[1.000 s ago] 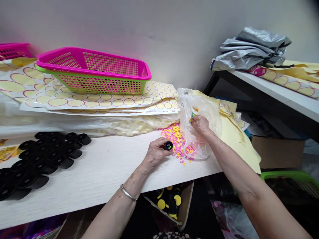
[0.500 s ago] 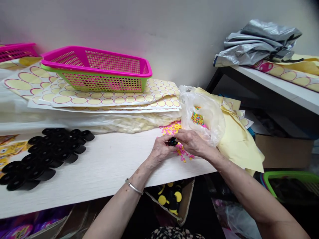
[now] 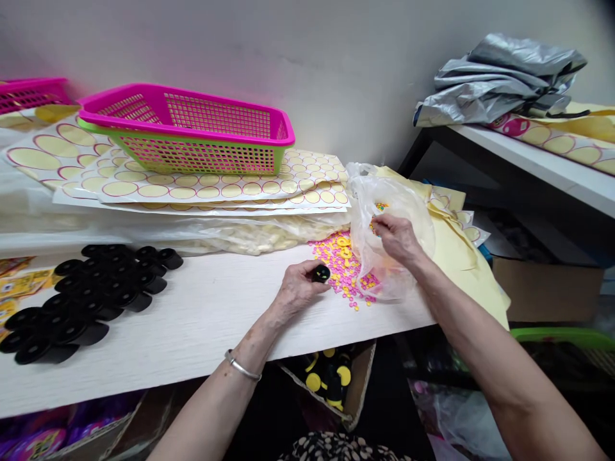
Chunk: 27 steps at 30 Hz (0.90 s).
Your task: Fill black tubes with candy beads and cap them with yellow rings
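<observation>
My left hand (image 3: 296,291) is closed on a small black round cap (image 3: 320,273), held just above the white tabletop (image 3: 202,320). Beside it lies a scatter of small pink and yellow discs (image 3: 343,269). My right hand (image 3: 396,237) reaches into a clear plastic bag (image 3: 384,224) that holds small coloured beads; its fingers are pinched together inside the bag, and what they hold is too small to make out.
A cluster of black round parts (image 3: 91,294) lies at the table's left. A pink and green basket (image 3: 187,131) rests on stacked sticker sheets (image 3: 216,189). Yellow paper (image 3: 456,262) lies right of the bag. A box with yellow and black parts (image 3: 331,381) sits below the table.
My right hand left the black cap, where both hands had met, and went back into the plastic bag. My left hand keeps the cap.
</observation>
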Each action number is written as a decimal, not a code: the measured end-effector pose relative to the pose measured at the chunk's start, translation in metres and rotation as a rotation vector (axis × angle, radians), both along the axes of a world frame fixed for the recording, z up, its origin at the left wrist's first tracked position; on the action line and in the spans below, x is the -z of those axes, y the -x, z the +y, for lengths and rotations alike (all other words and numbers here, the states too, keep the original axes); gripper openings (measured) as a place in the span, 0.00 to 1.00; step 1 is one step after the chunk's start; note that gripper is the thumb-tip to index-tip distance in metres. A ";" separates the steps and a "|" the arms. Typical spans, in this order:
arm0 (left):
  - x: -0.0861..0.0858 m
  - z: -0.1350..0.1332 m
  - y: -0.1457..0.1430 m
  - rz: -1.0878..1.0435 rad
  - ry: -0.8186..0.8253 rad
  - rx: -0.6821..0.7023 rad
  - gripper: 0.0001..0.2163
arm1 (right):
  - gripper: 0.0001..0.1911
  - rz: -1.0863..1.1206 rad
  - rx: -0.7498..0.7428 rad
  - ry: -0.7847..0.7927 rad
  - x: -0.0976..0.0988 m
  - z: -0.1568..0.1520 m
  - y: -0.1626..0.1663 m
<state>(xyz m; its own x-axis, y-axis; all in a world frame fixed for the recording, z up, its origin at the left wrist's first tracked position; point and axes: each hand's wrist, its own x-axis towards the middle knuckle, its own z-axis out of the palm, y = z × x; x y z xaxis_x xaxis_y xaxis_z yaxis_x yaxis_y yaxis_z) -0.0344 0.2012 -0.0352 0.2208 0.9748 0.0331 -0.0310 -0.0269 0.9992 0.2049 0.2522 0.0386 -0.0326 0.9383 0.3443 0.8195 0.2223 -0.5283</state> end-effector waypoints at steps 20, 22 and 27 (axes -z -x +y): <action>0.015 -0.031 0.028 0.498 -0.180 -0.148 0.24 | 0.13 -0.632 0.176 0.372 0.033 -0.016 0.075; 0.013 -0.030 0.028 0.513 -0.174 -0.146 0.25 | 0.12 -0.637 0.130 0.408 0.033 -0.016 0.069; 0.013 -0.028 0.029 0.506 -0.181 -0.149 0.19 | 0.11 -0.530 0.055 0.298 0.030 -0.027 0.061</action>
